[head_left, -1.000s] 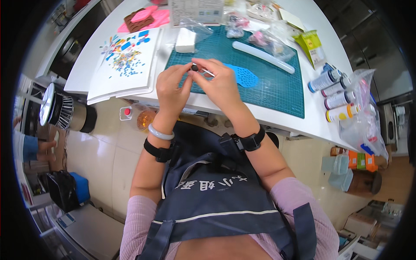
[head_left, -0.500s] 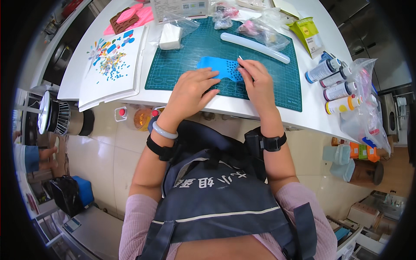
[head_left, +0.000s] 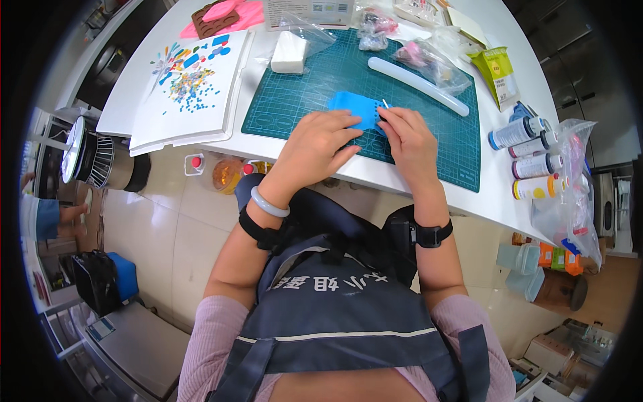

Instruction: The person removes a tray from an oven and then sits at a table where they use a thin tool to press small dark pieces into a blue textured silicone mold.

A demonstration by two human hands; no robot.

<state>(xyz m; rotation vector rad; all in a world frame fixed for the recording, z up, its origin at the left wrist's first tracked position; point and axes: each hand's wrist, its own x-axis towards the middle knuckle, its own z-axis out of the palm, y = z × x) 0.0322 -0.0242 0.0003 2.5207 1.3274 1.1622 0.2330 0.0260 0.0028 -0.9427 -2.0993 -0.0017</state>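
A thin bright blue sheet lies on the green cutting mat, with rows of small round holes toward its right part. My left hand rests over its left and near side, fingers stretched out and holding nothing. Thumb and fingers of my right hand pinch a thin stick-like tool over the holed part; only its pale upper end shows. The tool's lower end and the sheet's right edge are hidden by the right hand.
Beyond the sheet lie a translucent white rolling pin, a white block in plastic and bagged pink lumps. A white board at left bears coloured cut-outs. Bottles and a green pouch stand right.
The whole view has shifted, so the table sits further right and lower. Relative to the blue sheet, my right hand has moved slightly left, covering more of the holes.
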